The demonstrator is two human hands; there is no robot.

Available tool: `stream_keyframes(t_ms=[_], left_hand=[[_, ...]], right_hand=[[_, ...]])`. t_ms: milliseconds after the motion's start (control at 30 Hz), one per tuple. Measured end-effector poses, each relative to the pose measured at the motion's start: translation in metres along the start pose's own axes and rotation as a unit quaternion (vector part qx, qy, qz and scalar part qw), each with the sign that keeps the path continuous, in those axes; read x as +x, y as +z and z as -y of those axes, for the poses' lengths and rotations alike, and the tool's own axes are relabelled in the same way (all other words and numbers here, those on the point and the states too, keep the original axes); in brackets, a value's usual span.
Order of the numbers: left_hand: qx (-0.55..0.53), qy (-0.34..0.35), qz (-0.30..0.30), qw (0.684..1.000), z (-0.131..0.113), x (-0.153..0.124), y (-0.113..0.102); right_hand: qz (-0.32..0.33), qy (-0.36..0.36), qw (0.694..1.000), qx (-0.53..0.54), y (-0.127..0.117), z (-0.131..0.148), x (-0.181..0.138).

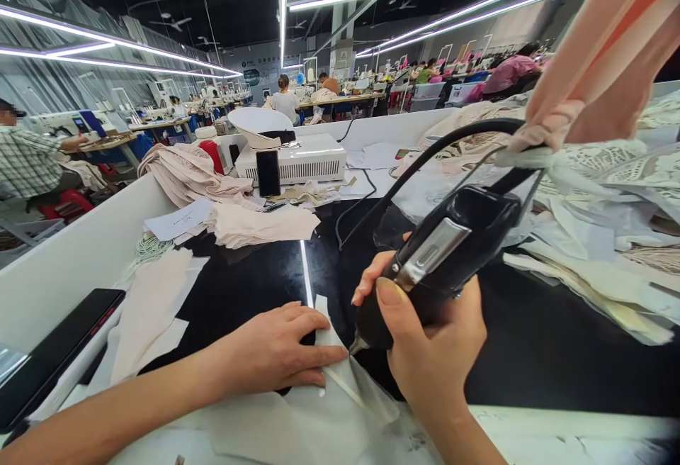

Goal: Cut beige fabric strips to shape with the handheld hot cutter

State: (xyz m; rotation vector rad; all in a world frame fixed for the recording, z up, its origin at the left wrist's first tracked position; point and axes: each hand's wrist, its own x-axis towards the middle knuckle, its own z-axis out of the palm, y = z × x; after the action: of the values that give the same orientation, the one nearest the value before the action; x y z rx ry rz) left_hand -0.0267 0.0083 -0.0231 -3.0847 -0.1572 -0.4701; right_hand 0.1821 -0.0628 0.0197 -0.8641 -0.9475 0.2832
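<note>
My right hand is wrapped round a black corded hand tool with a metal plate on its side and a small pointed metal tip. That tip meets the edge of a thin, pale piece of fabric close to my left index fingertip. Fingers stretched out, my left hand presses the fabric down on the black work surface. More thin whitish sheeting spreads below my hands toward the front edge. From the tool's rear a thick black cable rises and arcs back, tied up with peach cloth.
A white vented box with a phone leaning on it stands at the back. Pale fabric stacks lie left, and lace and cut pieces lie right. A white side wall borders the left. Other people work beyond.
</note>
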Motion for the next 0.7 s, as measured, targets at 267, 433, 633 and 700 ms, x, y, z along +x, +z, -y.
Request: stream_keyframes(t_ms=[267, 433, 633, 700], left_hand=[[-0.022, 0.005, -0.016, 1.0, 0.001, -0.001, 0.002], [-0.031, 0.004, -0.018, 0.999, 0.002, -0.001, 0.004], [-0.027, 0.0, -0.032, 0.999, 0.001, 0.0, 0.004], [-0.025, -0.001, -0.034, 0.999, 0.001, 0.0, 0.003]], right_hand=[[-0.007, 0.013, 0.999, 0.037, 0.007, -0.003, 0.004], [-0.001, 0.012, 0.999, 0.03, 0.009, -0.003, 0.004], [-0.005, 0.022, 0.999, 0.046, 0.012, -0.001, 0.007], [-0.013, 0.018, 0.998, 0.056, 0.014, -0.001, 0.008]])
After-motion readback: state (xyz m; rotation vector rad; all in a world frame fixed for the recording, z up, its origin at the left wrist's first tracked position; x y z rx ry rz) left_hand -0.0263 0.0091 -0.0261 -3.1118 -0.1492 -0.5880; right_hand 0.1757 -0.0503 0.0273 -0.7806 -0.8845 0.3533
